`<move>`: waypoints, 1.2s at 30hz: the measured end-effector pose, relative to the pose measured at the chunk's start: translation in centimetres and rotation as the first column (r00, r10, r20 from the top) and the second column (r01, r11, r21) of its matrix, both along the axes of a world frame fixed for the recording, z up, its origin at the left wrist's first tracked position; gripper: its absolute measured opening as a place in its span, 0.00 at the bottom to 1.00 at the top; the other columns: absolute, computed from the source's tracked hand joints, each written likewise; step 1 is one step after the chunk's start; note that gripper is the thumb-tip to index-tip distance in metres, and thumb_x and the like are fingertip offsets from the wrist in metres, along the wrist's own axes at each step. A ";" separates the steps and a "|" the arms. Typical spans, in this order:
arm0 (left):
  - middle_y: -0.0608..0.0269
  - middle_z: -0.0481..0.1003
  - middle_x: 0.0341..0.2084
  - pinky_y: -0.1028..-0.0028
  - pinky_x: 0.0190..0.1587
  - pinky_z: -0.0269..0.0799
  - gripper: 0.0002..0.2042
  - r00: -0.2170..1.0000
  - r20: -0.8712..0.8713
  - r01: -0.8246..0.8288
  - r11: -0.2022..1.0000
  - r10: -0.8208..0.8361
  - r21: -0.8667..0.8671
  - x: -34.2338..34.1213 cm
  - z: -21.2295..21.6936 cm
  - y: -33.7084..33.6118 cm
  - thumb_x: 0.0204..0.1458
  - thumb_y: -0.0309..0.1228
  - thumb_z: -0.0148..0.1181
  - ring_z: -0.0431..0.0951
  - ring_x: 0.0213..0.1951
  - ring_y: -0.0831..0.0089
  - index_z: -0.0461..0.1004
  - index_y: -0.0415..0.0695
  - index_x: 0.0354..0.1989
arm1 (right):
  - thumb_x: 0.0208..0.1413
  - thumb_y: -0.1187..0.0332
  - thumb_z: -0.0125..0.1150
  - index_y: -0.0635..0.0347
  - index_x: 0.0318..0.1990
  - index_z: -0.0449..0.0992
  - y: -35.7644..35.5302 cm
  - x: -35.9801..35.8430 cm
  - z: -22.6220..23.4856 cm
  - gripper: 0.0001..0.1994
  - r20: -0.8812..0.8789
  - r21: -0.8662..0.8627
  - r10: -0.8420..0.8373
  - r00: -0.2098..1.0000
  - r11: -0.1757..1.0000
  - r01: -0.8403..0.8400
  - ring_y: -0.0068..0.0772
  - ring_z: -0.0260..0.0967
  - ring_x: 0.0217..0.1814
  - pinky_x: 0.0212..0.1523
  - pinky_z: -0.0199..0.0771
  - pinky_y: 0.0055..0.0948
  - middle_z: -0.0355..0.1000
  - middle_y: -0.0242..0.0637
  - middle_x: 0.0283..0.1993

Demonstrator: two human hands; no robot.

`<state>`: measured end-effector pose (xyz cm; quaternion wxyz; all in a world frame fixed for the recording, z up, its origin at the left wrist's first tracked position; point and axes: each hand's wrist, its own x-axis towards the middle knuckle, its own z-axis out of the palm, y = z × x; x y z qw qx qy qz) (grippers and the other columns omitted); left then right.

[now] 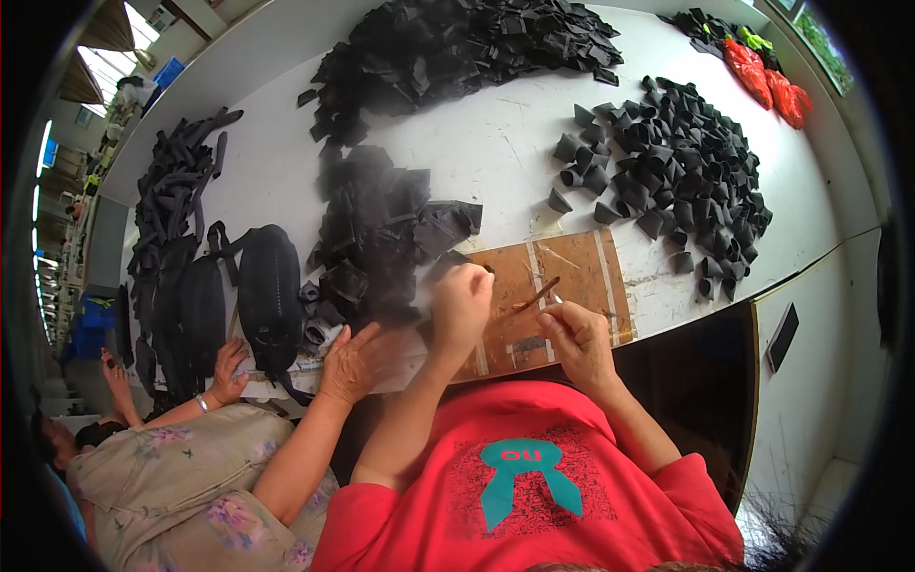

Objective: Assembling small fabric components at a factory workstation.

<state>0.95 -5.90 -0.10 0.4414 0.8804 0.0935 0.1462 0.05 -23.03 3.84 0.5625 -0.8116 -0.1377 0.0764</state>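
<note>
A brown board [581, 272] with pale tape strips lies on the table in front of me. Over its left edge is my left hand [462, 303], fingers pinched together; a small dark bit shows at their tips, too unclear to name. Some dark fabric shows just behind this hand. My right hand [581, 341] is closed at the board's right part, with a small white tip sticking out between thumb and fingers; the rest of that thing is hidden. A thin brown stick [538, 294] slants across the board by the right fingertips. Whether they touch it, I cannot tell.
Flat black pieces [376, 205] are heaped left of the board, with a larger pile [457, 48] beyond. Rolled black pieces [681, 157] lie at right, red plastic bags [767, 81] far right. Another person's hand [351, 364] is close on my left, beside black bags [269, 286].
</note>
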 end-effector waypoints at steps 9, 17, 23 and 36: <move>0.71 0.69 0.19 0.88 0.23 0.60 0.03 0.997 -0.025 0.007 0.430 -0.068 -0.903 -4.4 6.1 -1.9 0.48 0.22 0.55 0.65 0.20 0.87 0.71 0.38 0.31 | 0.39 0.75 0.62 0.63 0.28 0.72 3.0 -0.7 3.0 0.07 0.144 0.183 -0.071 0.987 0.982 0.044 0.32 0.68 0.26 0.25 0.67 0.25 0.68 0.38 0.25; 0.65 0.71 0.22 0.84 0.24 0.66 0.03 0.929 0.360 -0.054 0.993 0.087 -0.102 -4.9 4.1 -3.9 0.47 0.20 0.54 0.70 0.21 0.83 0.67 0.36 0.30 | 0.37 0.79 0.59 0.62 0.29 0.72 3.2 -1.0 2.7 0.08 0.547 -0.092 -0.080 0.833 0.984 0.155 0.32 0.67 0.23 0.21 0.66 0.26 0.67 0.36 0.26; 0.67 0.68 0.21 0.89 0.12 0.53 0.09 0.999 0.016 0.000 0.345 0.042 -0.938 -4.4 7.2 -2.9 0.44 0.16 0.53 0.62 0.16 0.89 0.64 0.39 0.33 | 0.37 0.77 0.57 0.61 0.30 0.73 2.8 -0.8 1.8 0.08 0.506 -0.107 -0.202 0.839 0.950 0.294 0.33 0.68 0.23 0.22 0.68 0.27 0.67 0.38 0.25; 0.68 0.70 0.21 0.88 0.19 0.57 0.04 0.984 0.147 0.016 0.784 0.096 -0.620 -3.9 6.5 -4.3 0.43 0.16 0.53 0.65 0.19 0.89 0.68 0.35 0.28 | 0.52 0.66 0.53 0.57 0.27 0.67 0.7 0.5 3.1 0.07 -0.615 0.785 0.557 0.558 0.500 0.366 0.13 0.44 0.18 0.17 0.43 0.13 0.52 0.22 0.19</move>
